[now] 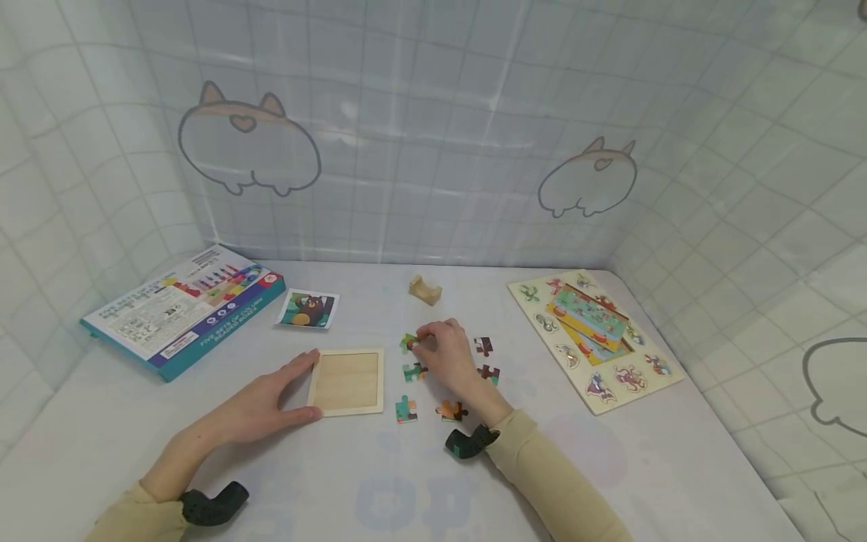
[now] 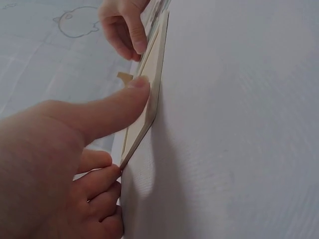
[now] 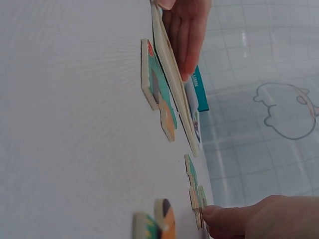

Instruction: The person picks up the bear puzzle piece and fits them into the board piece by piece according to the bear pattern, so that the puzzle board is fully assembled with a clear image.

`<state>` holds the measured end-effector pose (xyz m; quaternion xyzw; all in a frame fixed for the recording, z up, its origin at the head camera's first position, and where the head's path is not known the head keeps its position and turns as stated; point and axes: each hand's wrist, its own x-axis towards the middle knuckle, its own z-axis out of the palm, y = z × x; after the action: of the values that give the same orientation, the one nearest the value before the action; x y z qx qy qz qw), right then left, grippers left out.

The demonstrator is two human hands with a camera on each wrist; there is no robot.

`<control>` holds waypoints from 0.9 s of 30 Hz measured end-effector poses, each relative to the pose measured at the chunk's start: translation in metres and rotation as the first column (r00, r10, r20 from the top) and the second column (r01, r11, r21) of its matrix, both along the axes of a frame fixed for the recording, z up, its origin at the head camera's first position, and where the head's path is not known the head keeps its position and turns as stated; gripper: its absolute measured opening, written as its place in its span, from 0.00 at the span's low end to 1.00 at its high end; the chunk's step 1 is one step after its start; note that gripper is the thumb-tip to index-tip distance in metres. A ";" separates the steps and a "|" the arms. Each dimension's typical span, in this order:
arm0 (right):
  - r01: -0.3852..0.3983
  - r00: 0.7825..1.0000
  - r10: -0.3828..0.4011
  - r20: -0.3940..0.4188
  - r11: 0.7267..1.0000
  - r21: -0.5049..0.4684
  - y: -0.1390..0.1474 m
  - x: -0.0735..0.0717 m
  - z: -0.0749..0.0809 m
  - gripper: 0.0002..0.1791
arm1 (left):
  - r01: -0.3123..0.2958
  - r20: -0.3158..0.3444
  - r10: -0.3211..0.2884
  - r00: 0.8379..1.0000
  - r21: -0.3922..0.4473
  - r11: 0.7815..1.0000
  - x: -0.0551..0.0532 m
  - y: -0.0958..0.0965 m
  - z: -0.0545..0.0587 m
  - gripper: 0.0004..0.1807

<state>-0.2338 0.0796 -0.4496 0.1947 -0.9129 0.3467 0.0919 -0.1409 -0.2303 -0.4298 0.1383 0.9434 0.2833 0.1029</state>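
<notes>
The left hand (image 1: 260,406) holds a shallow square wooden puzzle tray (image 1: 379,384) by its left side, thumb at the near corner and index finger at the far one. Bare wood shows inside the tray. To the right, the right hand (image 1: 447,354) pinches a green jigsaw piece (image 1: 407,342) low over the table, fingertips covering part of it. Several other pieces lie around that hand: a green one (image 1: 412,373), a teal-and-orange one (image 1: 406,409), an orange one (image 1: 450,410) and dark red ones (image 1: 484,346). In the right wrist view, the right thumb (image 3: 224,219) meets the far pieces.
A picture card of a bear (image 1: 308,309) lies behind the tray, beside a blue-edged box (image 1: 183,309). A small curved wooden block (image 1: 425,290) stands at the back. On the right, a wooden animal board (image 1: 596,403) bears colourful cards (image 1: 596,316). Tiled-pattern curtains surround the table.
</notes>
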 end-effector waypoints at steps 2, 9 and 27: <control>-0.006 1.000 0.006 -0.001 1.000 -0.004 0.000 0.000 0.000 0.11 | 0.004 -0.001 -0.004 1.000 0.004 1.000 0.000 -0.001 0.000 0.56; -0.016 1.000 0.016 0.008 1.000 -0.006 -0.001 0.001 0.000 0.12 | 0.015 0.000 -0.015 1.000 0.021 1.000 -0.001 -0.002 -0.002 0.56; -0.039 0.999 0.039 0.026 0.999 0.007 0.000 0.001 -0.002 0.15 | 0.005 0.006 -0.005 1.000 0.025 1.000 0.000 -0.002 -0.002 0.56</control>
<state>-0.2332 0.0798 -0.4518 0.2083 -0.9115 0.3472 0.0725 -0.1414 -0.2318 -0.4319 0.1410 0.9392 0.2952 0.1047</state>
